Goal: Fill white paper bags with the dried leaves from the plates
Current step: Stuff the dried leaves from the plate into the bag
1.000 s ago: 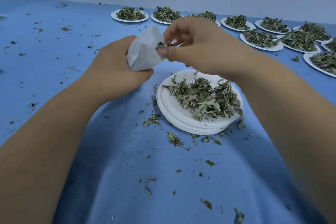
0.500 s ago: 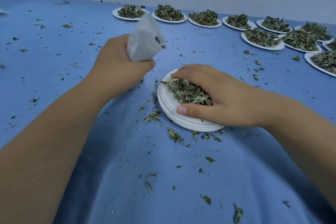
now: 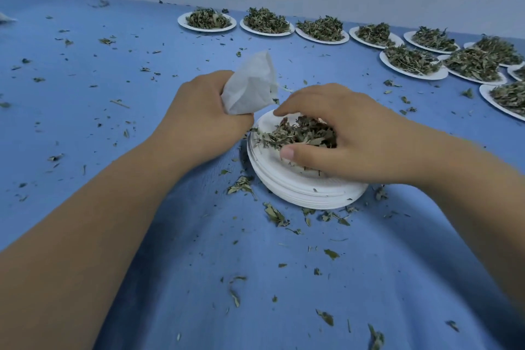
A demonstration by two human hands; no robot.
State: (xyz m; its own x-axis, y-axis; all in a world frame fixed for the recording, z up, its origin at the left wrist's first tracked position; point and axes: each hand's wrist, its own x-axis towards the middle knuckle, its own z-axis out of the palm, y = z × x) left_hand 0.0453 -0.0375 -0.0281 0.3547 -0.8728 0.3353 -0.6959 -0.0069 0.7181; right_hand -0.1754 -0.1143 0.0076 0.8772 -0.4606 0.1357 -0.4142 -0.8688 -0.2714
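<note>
My left hand [image 3: 199,111] grips a small white paper bag [image 3: 250,85] by its lower part, its mouth tilted toward the right, just left of a stack of white paper plates [image 3: 298,185]. On the top plate lies a pile of dried green leaves [image 3: 292,133]. My right hand [image 3: 346,133] is down on that pile, fingers and thumb curled round a bunch of the leaves. The hand hides the right part of the pile.
Several more white plates heaped with dried leaves [image 3: 207,20] run in a row along the far edge and curve down the right side [image 3: 412,62]. Loose leaf crumbs lie scattered over the blue cloth [image 3: 85,94]. A pale wall stands behind the table.
A second ago my right hand was at the bag's mouth; it dropped to the plate and now closes round a bunch of leaves. The bag has come down closer to the plates.
</note>
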